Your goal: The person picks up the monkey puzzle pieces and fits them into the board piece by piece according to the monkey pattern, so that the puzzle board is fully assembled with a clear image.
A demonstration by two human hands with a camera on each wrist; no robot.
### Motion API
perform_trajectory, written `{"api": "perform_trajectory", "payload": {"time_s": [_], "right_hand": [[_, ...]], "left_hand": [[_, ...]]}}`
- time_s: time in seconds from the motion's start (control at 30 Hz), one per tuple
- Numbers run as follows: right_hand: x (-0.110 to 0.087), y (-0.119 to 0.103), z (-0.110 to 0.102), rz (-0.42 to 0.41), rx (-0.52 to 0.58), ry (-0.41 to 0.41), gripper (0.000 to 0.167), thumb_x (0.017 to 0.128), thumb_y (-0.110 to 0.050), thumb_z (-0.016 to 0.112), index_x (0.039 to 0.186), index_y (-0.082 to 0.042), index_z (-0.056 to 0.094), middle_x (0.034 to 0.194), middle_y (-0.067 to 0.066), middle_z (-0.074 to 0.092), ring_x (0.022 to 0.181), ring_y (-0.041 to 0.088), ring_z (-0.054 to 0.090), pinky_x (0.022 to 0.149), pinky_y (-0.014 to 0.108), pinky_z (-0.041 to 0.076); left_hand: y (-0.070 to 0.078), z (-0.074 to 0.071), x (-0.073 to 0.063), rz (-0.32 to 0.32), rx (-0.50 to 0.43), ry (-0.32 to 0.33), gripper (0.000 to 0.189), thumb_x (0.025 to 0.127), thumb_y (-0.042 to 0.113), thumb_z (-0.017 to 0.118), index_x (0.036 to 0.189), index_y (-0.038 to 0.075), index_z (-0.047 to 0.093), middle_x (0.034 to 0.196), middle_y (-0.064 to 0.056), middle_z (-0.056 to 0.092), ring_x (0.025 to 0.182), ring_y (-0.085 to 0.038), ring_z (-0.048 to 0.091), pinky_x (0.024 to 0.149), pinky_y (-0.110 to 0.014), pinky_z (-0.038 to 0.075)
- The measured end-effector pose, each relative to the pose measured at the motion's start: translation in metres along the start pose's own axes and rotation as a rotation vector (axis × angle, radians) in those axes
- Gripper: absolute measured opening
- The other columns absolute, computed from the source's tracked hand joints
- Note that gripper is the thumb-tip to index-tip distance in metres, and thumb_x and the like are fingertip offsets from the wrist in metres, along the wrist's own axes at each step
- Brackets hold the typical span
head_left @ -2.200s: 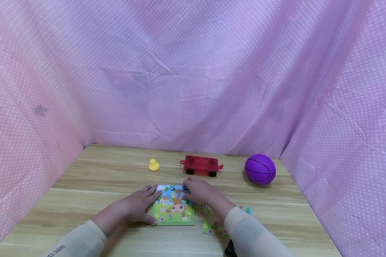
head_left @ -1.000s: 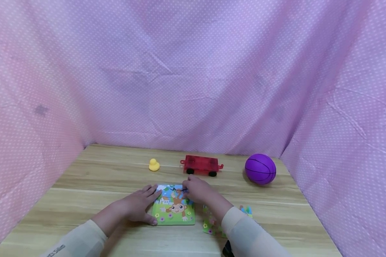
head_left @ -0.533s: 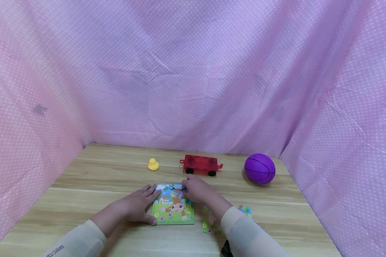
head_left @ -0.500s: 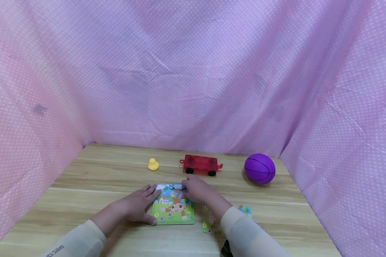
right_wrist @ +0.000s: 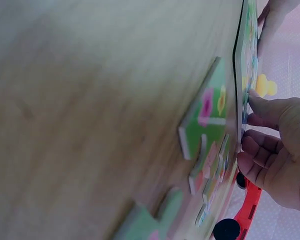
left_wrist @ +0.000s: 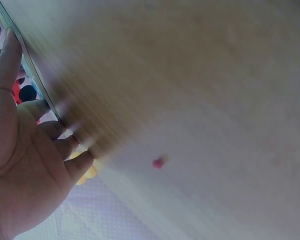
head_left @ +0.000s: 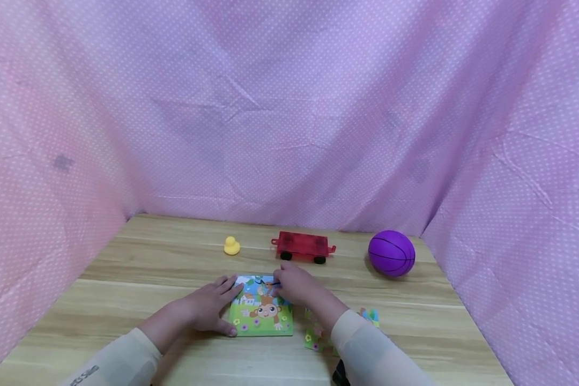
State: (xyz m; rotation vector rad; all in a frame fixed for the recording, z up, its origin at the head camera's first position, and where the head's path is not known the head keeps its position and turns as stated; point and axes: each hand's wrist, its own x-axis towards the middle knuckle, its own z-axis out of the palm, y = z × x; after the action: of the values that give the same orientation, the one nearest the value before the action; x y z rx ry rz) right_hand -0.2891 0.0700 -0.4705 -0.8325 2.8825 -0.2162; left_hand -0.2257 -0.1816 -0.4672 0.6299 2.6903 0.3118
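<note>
A square picture puzzle [head_left: 257, 326] with a monkey, flowers and a fence lies on the wooden table, in front of me. My left hand [head_left: 207, 308] rests along its left edge, fingers spread and straight on the top left and thumb at the lower left corner. Over the upper right corner, my right hand [head_left: 296, 284] has curled fingers, thumb and forefinger pinching at a puzzle piece there; the hand covers most of that piece. In the right wrist view, the thumb [right_wrist: 262, 105] touches the puzzle's face. Several loose puzzle pieces [right_wrist: 202, 117] lie just right of it, partly under the right forearm.
Behind the puzzle stand a yellow rubber duck [head_left: 231, 246], a red toy wagon [head_left: 303, 244] with black wheels and, farther right, a purple ball [head_left: 391, 253]. A pink dotted cloth [head_left: 289, 134] hangs round the table's back and sides.
The right thumb and fingertips have drawn closer together at the puzzle's upper right corner, and the right forearm has shifted slightly left. The left hand has stayed where it was.
</note>
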Motion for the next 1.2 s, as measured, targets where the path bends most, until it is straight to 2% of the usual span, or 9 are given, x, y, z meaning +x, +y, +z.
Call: {"api": "perform_trajectory", "payload": {"time_s": [0.2, 0.4, 0.67, 0.83, 0.97, 1.03, 1.1, 1.2], "right_hand": [[-0.004, 0.004, -0.004, -0.03, 0.038, -0.006, 0.023, 0.09, -0.042, 0.07, 0.099, -0.021, 0.069, 0.095, -0.007, 0.052, 0.083, 0.009, 0.049, 0.079, 0.026, 0.049], [-0.01, 0.009, -0.01, -0.056, 0.02, -0.056, 0.024, 0.09, -0.035, 0.072, 0.111, -0.023, 0.071, 0.107, -0.006, 0.057, 0.095, 0.009, 0.052, 0.092, 0.03, 0.05], [-0.011, 0.007, -0.008, -0.086, -0.043, -0.065, 0.016, 0.09, -0.031, 0.072, 0.105, -0.027, 0.069, 0.101, -0.006, 0.053, 0.087, 0.009, 0.048, 0.083, 0.026, 0.051], [-0.016, 0.01, -0.011, -0.086, 0.002, -0.057, 0.019, 0.092, -0.032, 0.069, 0.109, -0.023, 0.068, 0.101, -0.007, 0.054, 0.086, 0.008, 0.05, 0.084, 0.026, 0.051], [-0.023, 0.019, -0.018, -0.097, 0.054, -0.038, 0.021, 0.093, -0.032, 0.067, 0.111, -0.02, 0.068, 0.104, -0.008, 0.058, 0.089, 0.006, 0.054, 0.087, 0.028, 0.053], [-0.027, 0.026, -0.023, -0.096, 0.071, -0.025, 0.019, 0.094, -0.03, 0.066, 0.109, -0.019, 0.068, 0.102, -0.01, 0.059, 0.087, 0.005, 0.054, 0.085, 0.028, 0.053], [-0.032, 0.033, -0.029, -0.095, 0.074, -0.028, 0.011, 0.094, -0.026, 0.063, 0.099, -0.017, 0.066, 0.094, -0.009, 0.059, 0.08, 0.006, 0.053, 0.077, 0.028, 0.052], [-0.042, 0.041, -0.037, -0.046, 0.059, -0.077, 0.01, 0.093, -0.025, 0.064, 0.086, -0.018, 0.061, 0.082, -0.007, 0.055, 0.071, 0.009, 0.048, 0.067, 0.028, 0.046]], "left_hand": [[0.001, -0.002, 0.0, -0.001, -0.003, -0.011, 0.103, 0.075, 0.074, 0.064, 0.157, 0.023, 0.025, 0.166, -0.005, 0.014, 0.151, -0.036, 0.012, 0.119, -0.056, 0.023], [0.001, -0.002, 0.0, 0.005, 0.007, -0.008, 0.104, 0.075, 0.073, 0.064, 0.157, 0.022, 0.026, 0.166, -0.006, 0.014, 0.151, -0.037, 0.012, 0.119, -0.056, 0.023], [0.0, 0.001, 0.001, -0.007, -0.005, 0.0, 0.105, 0.073, 0.075, 0.065, 0.157, 0.024, 0.026, 0.166, -0.004, 0.014, 0.151, -0.036, 0.012, 0.119, -0.056, 0.023], [0.0, 0.002, 0.002, 0.0, -0.004, 0.007, 0.105, 0.073, 0.075, 0.065, 0.156, 0.023, 0.027, 0.165, -0.004, 0.015, 0.151, -0.035, 0.012, 0.119, -0.056, 0.023], [0.0, 0.002, 0.003, -0.001, 0.003, 0.005, 0.106, 0.072, 0.075, 0.065, 0.157, 0.024, 0.026, 0.166, -0.004, 0.015, 0.151, -0.035, 0.012, 0.119, -0.056, 0.023], [0.0, 0.002, 0.003, -0.006, 0.003, 0.002, 0.106, 0.072, 0.075, 0.065, 0.157, 0.024, 0.026, 0.166, -0.004, 0.015, 0.151, -0.036, 0.012, 0.118, -0.057, 0.023], [0.001, 0.001, 0.003, -0.011, -0.001, 0.0, 0.106, 0.072, 0.075, 0.065, 0.157, 0.024, 0.027, 0.165, -0.004, 0.015, 0.151, -0.036, 0.013, 0.118, -0.057, 0.023], [0.001, 0.001, 0.002, -0.013, -0.005, -0.001, 0.106, 0.072, 0.075, 0.065, 0.156, 0.024, 0.027, 0.165, -0.004, 0.015, 0.151, -0.036, 0.013, 0.118, -0.058, 0.023]]}}
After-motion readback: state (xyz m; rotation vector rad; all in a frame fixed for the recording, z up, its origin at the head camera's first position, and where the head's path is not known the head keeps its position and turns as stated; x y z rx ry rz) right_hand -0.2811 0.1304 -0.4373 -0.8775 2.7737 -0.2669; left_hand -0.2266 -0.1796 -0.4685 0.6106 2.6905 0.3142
